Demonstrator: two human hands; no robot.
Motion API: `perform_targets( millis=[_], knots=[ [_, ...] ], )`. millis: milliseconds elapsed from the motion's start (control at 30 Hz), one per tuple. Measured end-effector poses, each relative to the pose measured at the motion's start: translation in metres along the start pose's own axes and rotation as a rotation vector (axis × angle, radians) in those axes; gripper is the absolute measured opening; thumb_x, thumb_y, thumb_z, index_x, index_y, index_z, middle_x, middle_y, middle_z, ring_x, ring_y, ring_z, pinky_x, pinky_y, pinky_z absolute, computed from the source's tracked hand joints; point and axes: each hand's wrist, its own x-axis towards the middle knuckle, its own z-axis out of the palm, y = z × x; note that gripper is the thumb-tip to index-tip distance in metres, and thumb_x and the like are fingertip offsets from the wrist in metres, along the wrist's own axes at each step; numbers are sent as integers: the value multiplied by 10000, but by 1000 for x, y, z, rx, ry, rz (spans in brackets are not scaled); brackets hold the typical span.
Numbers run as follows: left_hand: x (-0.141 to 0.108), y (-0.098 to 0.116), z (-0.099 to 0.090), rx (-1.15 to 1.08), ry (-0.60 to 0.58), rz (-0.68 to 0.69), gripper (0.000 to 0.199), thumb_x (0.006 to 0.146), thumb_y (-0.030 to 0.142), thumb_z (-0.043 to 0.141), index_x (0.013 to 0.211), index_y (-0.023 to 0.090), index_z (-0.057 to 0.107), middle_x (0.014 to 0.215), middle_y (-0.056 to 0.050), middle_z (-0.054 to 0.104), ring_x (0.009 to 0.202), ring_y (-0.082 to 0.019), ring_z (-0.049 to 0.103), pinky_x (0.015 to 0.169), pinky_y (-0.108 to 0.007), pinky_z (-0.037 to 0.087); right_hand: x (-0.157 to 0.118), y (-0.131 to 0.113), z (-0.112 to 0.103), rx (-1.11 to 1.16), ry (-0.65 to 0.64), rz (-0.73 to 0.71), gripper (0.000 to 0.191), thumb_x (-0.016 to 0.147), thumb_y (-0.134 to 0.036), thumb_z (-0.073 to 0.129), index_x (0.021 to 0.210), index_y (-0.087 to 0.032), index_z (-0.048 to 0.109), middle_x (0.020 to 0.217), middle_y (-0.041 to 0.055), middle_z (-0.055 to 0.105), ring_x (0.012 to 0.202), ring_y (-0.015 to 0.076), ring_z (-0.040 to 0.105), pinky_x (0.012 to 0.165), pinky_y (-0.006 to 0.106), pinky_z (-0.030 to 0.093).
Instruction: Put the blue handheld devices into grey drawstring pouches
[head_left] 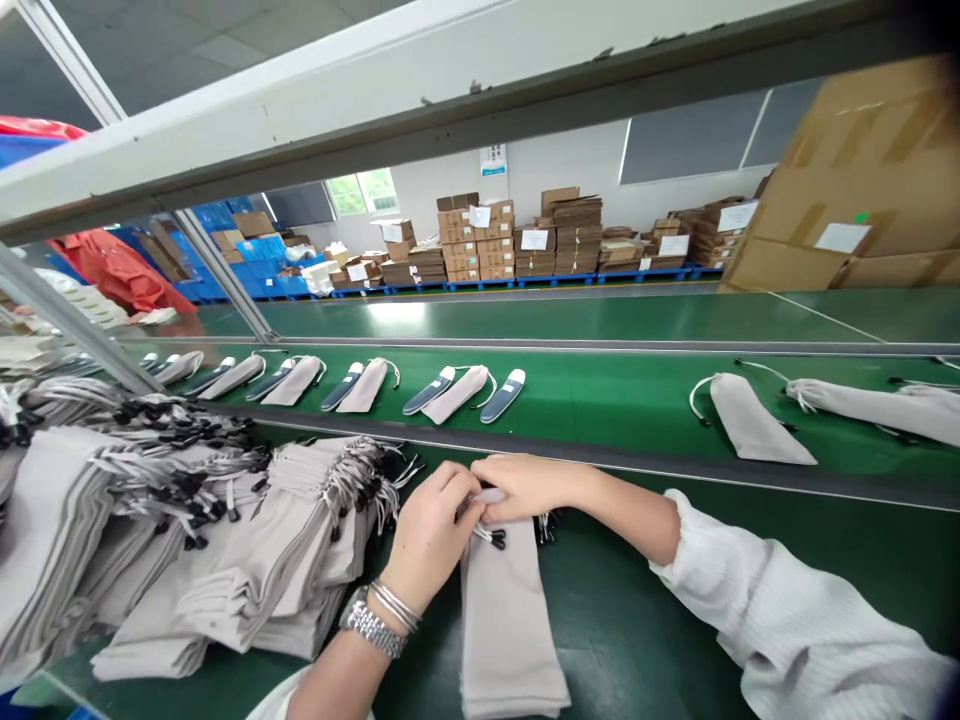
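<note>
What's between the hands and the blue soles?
The head view shows a dark rail and green belt between the left hand, right hand and blue soles.

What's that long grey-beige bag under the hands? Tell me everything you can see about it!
It is a long, flat drawstring pouch of soft, greyish-beige fabric that looks like suede. It lies lengthwise on the green conveyor belt, its lower end nearest the viewer. Thin cords with black tips come from its top end, which the left hand and right hand touch and cover, so that end is partly hidden.
</note>
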Motion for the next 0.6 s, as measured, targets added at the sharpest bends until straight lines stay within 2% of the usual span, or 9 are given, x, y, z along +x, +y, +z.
perform_targets(
  millis=[67, 133, 200, 267, 300, 367, 467, 533, 600],
  knots=[
    [-3, -7, 7, 59, 30, 53, 78, 906, 170, 517, 920, 221, 574, 916, -37, 631, 854, -203, 604, 731, -336, 478, -2, 16, -14, 252, -104, 18, 383, 818, -405, 683, 1119, -190, 585, 1107, 65, 653, 970, 215, 619, 775, 306, 494],
    [-7, -11, 9, 88, 68, 109, 119, 925, 152, 479, 957, 222, 570, 958, -41, 647, 875, -200, 607, 747, -338, 475, -2, 38, -27, 474, -55, 94, 385, 871, -420, 621, 1182, -201, 566, 1182, 69, 641, 1002, 194, 629, 770, 278, 500],
    [-9, -12, 9, 99, 93, 159, 144, 937, 138, 463, 988, 218, 572, 1024, -45, 654, 897, -191, 603, 772, -338, 473, 3, 66, -38, 511, 196, 309, 394, 912, -419, 548, 1221, -176, 522, 1182, 97, 637, 949, 184, 647, 743, 275, 499],
    [-8, -12, 8, 104, 125, 217, 140, 937, 129, 477, 986, 208, 581, 1038, -46, 652, 909, -182, 591, 796, -337, 471, 13, 96, -46, 363, 472, 616, 472, 894, -454, 551, 1250, -154, 472, 1183, 123, 621, 918, 198, 650, 745, 297, 495],
    [-7, -12, 8, 111, 151, 248, 129, 933, 122, 490, 965, 201, 587, 1020, -46, 649, 904, -179, 582, 805, -338, 469, 20, 110, -48, 268, 560, 756, 531, 867, -484, 577, 1264, -154, 454, 1211, 132, 600, 949, 217, 644, 773, 316, 495],
    [-5, -11, 8, 139, 216, 301, 109, 916, 106, 522, 901, 188, 592, 953, -44, 633, 887, -176, 560, 834, -348, 467, 33, 133, -50, 139, 622, 940, 641, 801, -522, 642, 1296, -175, 431, 1294, 143, 535, 1068, 271, 611, 846, 362, 489],
    [-3, -10, 7, 197, 259, 357, 143, 896, 66, 540, 815, 177, 579, 856, -25, 609, 873, -170, 545, 946, -392, 441, 48, 151, -48, 128, 613, 1015, 650, 731, -445, 723, 1261, -185, 453, 1328, 160, 495, 1144, 329, 578, 896, 417, 474],
    [-3, -11, 5, 215, 241, 397, 164, 899, 46, 528, 814, 179, 574, 844, -9, 624, 917, -169, 559, 1028, -419, 390, 50, 154, -47, 172, 611, 1019, 564, 713, -365, 742, 1174, -160, 489, 1257, 175, 545, 1119, 347, 590, 888, 430, 475],
    [-4, -10, 3, 205, 212, 431, 169, 908, 40, 513, 851, 187, 573, 875, 6, 656, 971, -172, 571, 1027, -408, 368, 45, 150, -48, 234, 637, 1002, 470, 735, -322, 719, 1106, -147, 491, 1164, 175, 601, 1065, 339, 615, 846, 417, 492]
  ],
)
